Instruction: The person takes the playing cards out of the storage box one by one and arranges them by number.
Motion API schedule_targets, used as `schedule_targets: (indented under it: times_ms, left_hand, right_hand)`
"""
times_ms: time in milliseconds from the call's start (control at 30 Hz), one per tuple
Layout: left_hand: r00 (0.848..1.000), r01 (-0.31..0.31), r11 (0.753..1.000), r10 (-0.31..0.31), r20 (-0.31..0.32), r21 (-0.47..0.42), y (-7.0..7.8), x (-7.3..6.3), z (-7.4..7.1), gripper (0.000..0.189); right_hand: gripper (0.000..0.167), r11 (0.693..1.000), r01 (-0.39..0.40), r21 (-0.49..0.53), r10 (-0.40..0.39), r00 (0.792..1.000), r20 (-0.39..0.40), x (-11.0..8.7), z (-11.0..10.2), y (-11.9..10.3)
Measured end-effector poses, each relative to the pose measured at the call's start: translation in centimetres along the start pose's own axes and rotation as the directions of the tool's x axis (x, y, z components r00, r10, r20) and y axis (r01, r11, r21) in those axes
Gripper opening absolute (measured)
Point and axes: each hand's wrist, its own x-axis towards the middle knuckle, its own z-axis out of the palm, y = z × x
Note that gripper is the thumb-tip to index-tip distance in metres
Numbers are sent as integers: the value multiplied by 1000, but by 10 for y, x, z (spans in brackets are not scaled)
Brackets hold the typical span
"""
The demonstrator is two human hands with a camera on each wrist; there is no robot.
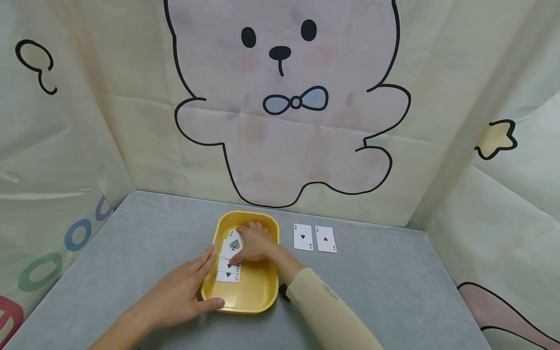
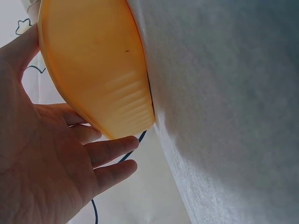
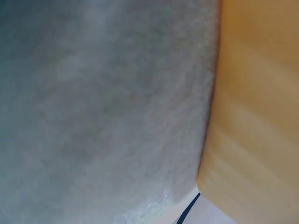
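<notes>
A yellow tray [image 1: 262, 291] stands on the grey table. Inside it, my right hand [image 1: 254, 241] pinches an ace of spades playing card [image 1: 234, 244] between thumb and fingers. Overlapping cards [image 1: 227, 277] with black pips lie just below it, partly covered. My left hand [image 1: 192, 282] rests against the tray's left side, its fingers fairly straight along the rim and the thumb over the near left corner. In the left wrist view those fingers [image 2: 112, 151] spread by the tray's outer wall [image 2: 98, 60]. The right wrist view misses the right hand.
To the right of the tray, an ace of clubs [image 1: 303, 237] and an ace of hearts [image 1: 325, 239] lie face up side by side on the grey tabletop [image 1: 376, 291]. Behind the table hangs a printed cloth [image 1: 284, 160] with a bear drawing; more cloth encloses both sides.
</notes>
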Motion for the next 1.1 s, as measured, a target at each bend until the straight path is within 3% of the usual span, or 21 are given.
schedule_targets:
  times_ms: [567,767,1100]
  left_hand:
    - [1000,3,1000,-3,-6,6,-1,0,1,106]
    - [1000,-4,1000,4,-19,8,-2,-1,1,106]
    - [1000,-2,1000,2,-25,4,-1,-2,1,107]
  right_hand:
    - [91,999,10,33,-10,1000,3,0,-4,-1]
    - [89,998,62,24,-61,998,-11,-4,-16,-1]
    - [87,982,120,145,-118,993,-20,-14,-38,5]
